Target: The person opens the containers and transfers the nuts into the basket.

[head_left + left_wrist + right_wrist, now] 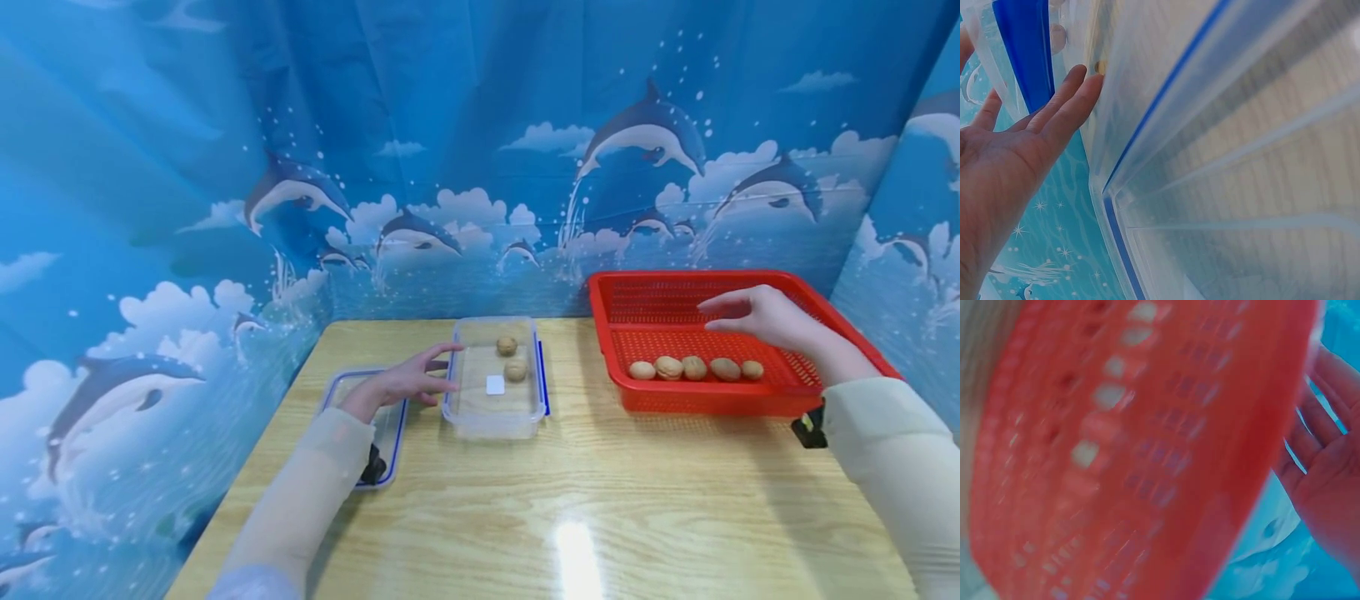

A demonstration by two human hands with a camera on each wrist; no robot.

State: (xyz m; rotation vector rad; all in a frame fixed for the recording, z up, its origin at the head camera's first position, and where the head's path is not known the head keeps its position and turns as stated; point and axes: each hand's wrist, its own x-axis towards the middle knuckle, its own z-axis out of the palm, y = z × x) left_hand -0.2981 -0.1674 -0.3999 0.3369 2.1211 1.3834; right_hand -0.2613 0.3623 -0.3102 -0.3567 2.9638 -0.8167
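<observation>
A clear plastic food container (495, 429) stands with two walnuts (515, 370) inside, near a white square label. At its left side is my left hand (408, 379), fingers spread and loosely bent, fingertips right at the wall. In the left wrist view those fingers (1075, 103) lie beside the container's blue clip (1025, 50). My right hand (768, 317) hovers over the red basket (705, 402), fingers relaxed and holding nothing. Several walnuts (694, 367) sit in a row along the basket's near side. The right wrist view shows the open palm (1335, 469) beyond the basket's wall.
Under my left forearm lies a clear lid (392, 433) with a blue seal. The wooden table (585, 483) extends toward me, with a bright reflection on it. A blue dolphin-print curtain (450, 150) stands behind the table and along its sides.
</observation>
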